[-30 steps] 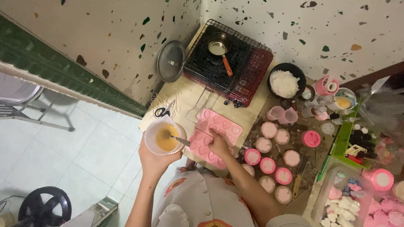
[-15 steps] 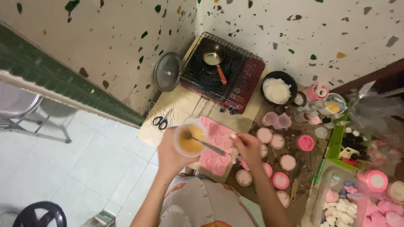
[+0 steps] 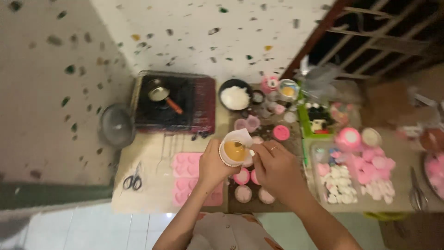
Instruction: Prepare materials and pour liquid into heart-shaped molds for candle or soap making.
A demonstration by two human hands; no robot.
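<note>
The left hand (image 3: 213, 167) has its grip wrapped around the cup (image 3: 235, 149), held above the small pink moulds (image 3: 242, 177); the right hand (image 3: 276, 171) pinches its rim from the right.

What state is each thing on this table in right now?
Plastic cup: held up by left hand, holds orange-yellow liquid.
Right hand: fingers at the cup's rim.
Small saucepan: on the stove, uncovered.
Black bowl: full of white flakes.
Pink heart mould: flat on table.
Scissors: lying flat.
</note>
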